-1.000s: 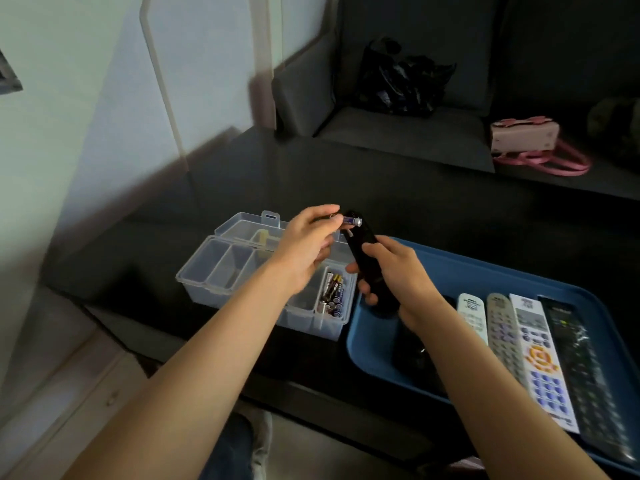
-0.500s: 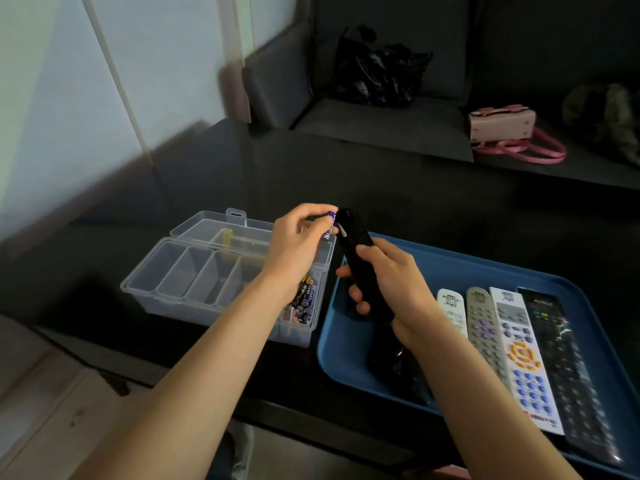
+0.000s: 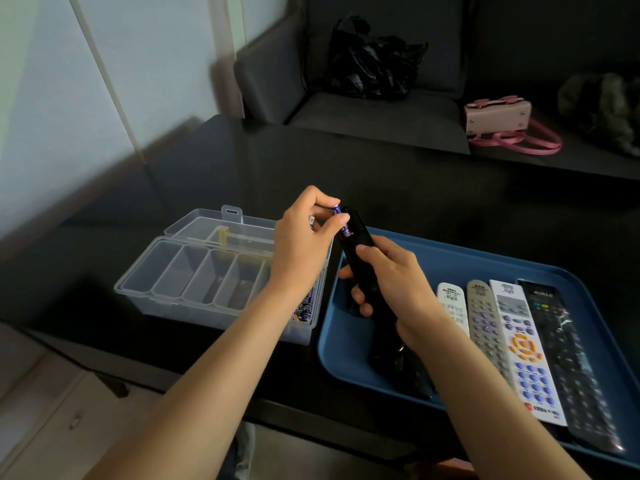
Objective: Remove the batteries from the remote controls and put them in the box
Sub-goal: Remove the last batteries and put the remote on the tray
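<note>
The right hand (image 3: 394, 282) is wrapped around a black remote (image 3: 356, 251) and holds it tilted above the blue tray (image 3: 346, 344). The top of the remote points to about 11 o'clock. At that top end, the left hand (image 3: 304, 240) pinches a purple battery (image 3: 341, 220) between finger and thumb. The battery's long side runs almost the same way as the remote. The clear box (image 3: 194, 282) sits under the left wrist, at about 8 o'clock from the battery. The left hand is nearer to it. I think the battery goes down there next.
</note>
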Motion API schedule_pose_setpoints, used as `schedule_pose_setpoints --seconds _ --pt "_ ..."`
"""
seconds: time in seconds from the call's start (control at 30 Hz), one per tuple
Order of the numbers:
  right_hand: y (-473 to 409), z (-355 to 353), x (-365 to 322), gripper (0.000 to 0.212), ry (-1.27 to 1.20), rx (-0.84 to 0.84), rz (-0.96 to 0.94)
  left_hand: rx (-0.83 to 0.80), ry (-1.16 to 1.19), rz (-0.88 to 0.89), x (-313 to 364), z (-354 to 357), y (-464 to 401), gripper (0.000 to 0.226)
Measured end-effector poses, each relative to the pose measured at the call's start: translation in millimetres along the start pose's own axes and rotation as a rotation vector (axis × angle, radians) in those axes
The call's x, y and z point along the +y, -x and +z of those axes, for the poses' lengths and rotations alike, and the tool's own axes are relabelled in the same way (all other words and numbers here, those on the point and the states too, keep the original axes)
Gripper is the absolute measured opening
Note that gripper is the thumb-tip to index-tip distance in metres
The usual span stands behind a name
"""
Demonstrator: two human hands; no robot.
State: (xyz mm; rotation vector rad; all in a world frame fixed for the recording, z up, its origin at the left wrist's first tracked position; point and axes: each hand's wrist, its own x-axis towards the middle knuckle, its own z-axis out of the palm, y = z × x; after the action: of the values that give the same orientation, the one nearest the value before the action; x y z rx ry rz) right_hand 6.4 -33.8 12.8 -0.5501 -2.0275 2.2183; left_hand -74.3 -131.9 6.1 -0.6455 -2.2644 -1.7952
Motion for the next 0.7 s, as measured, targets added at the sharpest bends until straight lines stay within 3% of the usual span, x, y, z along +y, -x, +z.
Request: schedule_pose_setpoints --seconds 0.7 --pt "2.2 6.6 6.0 0.018 0.069 0.035 -0.107 0.098 -0.144 -0.011 -3.9 -0.6 -0.7 0.015"
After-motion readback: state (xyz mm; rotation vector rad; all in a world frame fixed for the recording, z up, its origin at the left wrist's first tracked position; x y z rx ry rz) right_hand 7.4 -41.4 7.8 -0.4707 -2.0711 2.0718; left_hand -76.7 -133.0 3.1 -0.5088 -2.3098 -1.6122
